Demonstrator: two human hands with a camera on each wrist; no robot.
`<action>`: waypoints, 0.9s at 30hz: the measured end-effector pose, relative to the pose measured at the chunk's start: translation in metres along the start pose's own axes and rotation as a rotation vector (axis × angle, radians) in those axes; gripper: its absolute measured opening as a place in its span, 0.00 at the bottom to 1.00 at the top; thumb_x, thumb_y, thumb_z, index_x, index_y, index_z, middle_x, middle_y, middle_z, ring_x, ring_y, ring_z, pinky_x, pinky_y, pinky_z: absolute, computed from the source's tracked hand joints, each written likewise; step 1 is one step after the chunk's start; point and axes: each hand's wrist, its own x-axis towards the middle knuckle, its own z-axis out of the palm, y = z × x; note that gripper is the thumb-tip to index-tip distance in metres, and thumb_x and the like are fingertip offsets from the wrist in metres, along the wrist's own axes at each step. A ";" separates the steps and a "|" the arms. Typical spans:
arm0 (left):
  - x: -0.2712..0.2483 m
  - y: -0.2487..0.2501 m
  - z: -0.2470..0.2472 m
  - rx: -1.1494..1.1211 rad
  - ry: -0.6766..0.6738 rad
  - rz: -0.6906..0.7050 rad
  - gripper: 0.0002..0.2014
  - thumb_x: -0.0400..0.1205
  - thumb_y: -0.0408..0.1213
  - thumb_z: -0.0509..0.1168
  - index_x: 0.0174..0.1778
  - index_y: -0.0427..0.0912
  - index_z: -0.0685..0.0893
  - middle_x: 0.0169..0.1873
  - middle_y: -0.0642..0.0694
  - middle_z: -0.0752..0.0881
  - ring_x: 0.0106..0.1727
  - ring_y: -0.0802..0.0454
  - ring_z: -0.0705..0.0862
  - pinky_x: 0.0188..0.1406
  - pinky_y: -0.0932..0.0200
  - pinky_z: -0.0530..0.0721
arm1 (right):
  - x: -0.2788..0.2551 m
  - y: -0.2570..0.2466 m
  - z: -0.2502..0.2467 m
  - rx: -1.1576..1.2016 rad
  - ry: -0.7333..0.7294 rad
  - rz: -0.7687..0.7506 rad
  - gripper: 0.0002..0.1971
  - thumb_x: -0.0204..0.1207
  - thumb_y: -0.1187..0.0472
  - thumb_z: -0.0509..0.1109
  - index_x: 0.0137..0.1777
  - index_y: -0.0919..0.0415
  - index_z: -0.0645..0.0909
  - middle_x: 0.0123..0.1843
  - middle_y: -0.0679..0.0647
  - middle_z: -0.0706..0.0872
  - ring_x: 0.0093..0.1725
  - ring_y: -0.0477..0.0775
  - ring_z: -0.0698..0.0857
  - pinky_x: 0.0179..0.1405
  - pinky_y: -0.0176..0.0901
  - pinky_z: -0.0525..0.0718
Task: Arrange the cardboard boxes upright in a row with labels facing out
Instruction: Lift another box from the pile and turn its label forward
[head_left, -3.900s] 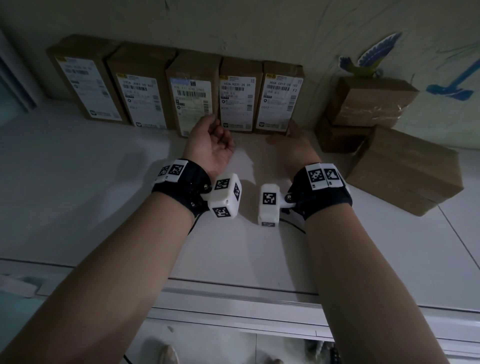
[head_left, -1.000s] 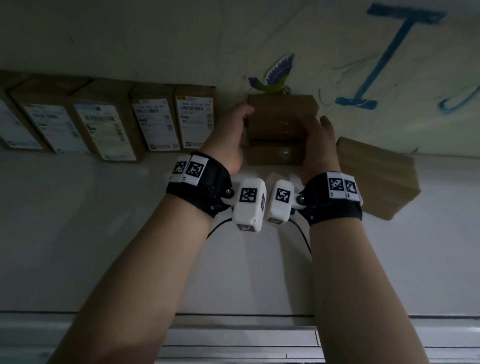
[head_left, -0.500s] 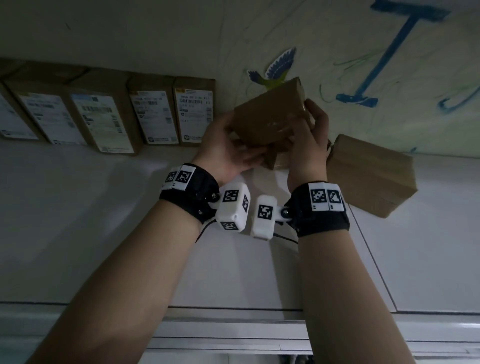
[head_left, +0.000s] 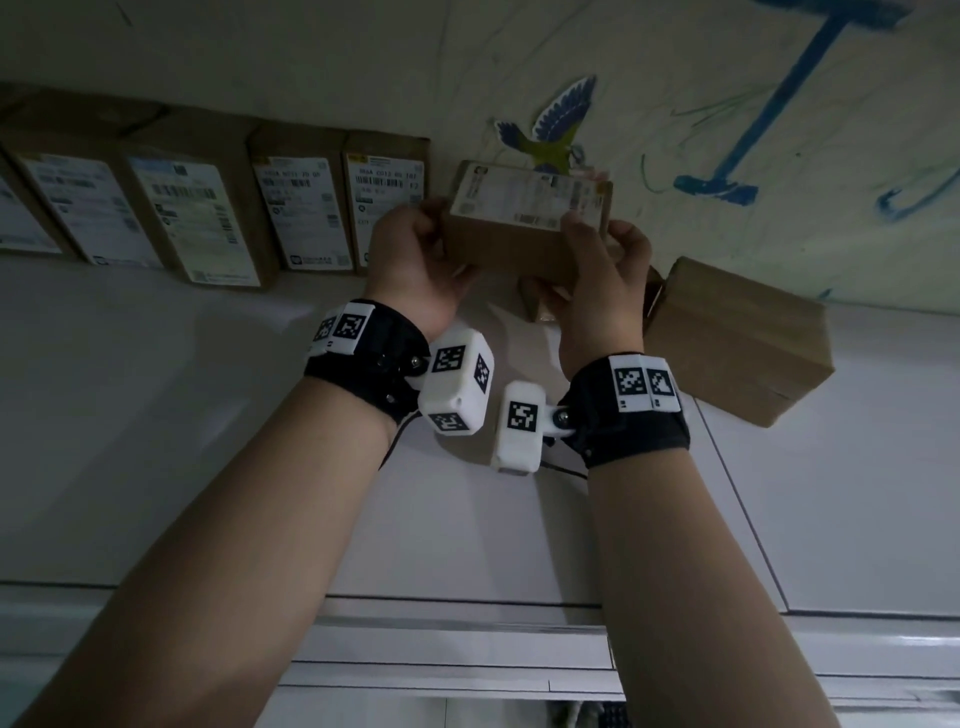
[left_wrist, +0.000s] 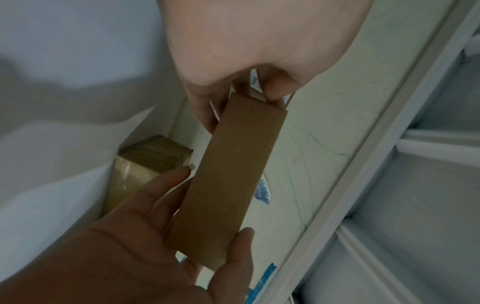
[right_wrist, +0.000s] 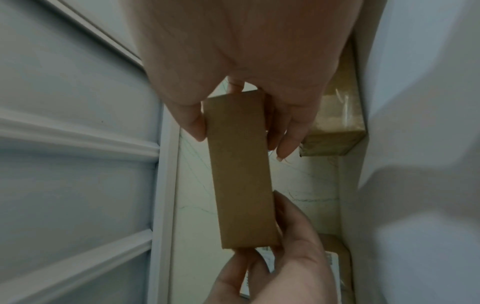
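Both hands grip one box (head_left: 524, 228) by its ends, clear of the shelf (head_left: 156, 415), label up: left hand (head_left: 415, 260), right hand (head_left: 602, 275). Row (head_left: 208, 202) of labelled boxes stands upright at left.

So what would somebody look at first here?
Probably the box held up in the middle, its label on top, with the left hand and right hand gripping its ends. Next, the row of boxes standing against the wall on the left, and the blue bird stuck on the wall above.
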 end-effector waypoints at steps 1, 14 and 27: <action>-0.001 0.001 0.000 -0.011 0.000 0.016 0.12 0.85 0.30 0.56 0.48 0.42 0.85 0.46 0.38 0.95 0.60 0.37 0.90 0.64 0.41 0.88 | 0.001 0.000 -0.001 0.014 0.002 0.010 0.24 0.84 0.59 0.78 0.75 0.55 0.72 0.66 0.57 0.88 0.67 0.62 0.90 0.62 0.69 0.94; -0.003 -0.002 -0.002 0.228 -0.060 0.124 0.13 0.89 0.46 0.68 0.48 0.43 0.94 0.52 0.39 0.97 0.55 0.39 0.96 0.67 0.32 0.90 | 0.002 0.006 0.002 -0.030 -0.025 -0.074 0.29 0.82 0.66 0.77 0.82 0.56 0.76 0.67 0.57 0.93 0.66 0.57 0.93 0.70 0.61 0.92; -0.006 -0.009 -0.004 0.278 -0.137 0.137 0.16 0.84 0.46 0.76 0.61 0.38 0.90 0.58 0.35 0.95 0.61 0.36 0.95 0.66 0.27 0.89 | 0.001 0.007 0.003 0.044 -0.055 -0.082 0.58 0.67 0.53 0.84 0.94 0.43 0.53 0.89 0.60 0.69 0.83 0.60 0.78 0.79 0.55 0.82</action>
